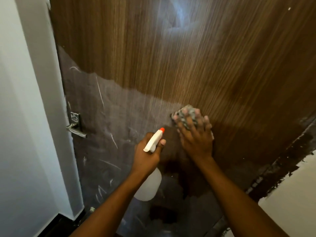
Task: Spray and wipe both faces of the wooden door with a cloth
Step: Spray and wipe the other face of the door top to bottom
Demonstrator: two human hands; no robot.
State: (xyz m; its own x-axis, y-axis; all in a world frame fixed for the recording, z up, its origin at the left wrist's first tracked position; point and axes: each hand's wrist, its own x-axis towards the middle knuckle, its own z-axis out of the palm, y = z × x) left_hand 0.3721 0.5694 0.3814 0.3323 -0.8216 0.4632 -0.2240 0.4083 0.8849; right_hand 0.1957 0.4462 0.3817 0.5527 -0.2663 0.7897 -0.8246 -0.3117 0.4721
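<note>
- Head view (the only one): the right hand [196, 139] is just right of centre. Its fingers are spread flat, pressing the cloth [185, 115] onto the door [188, 57]. It's not clenched round the cloth, just pinning it under the fingertips.
- The left hand [147, 156] is right next to it, lower centre. It's wrapped round the neck of the spray bottle [152, 141], with the orange tip aimed up at the door.
- The cloth sits bang on the border. Clean brown wood fills the upper right of the frame, and a dull grey dusty patch covers the lower left around the handle [76, 124], which looks wrapped in film.
- imo to do this bit well: keep the palm flat with even pressure, and work overlapping strokes down and left into the grey area. Mist ahead of the cloth, not onto the hand.
- The cloth is bunched pretty small, so I'd flip it to a clean side once it greys up.
</note>
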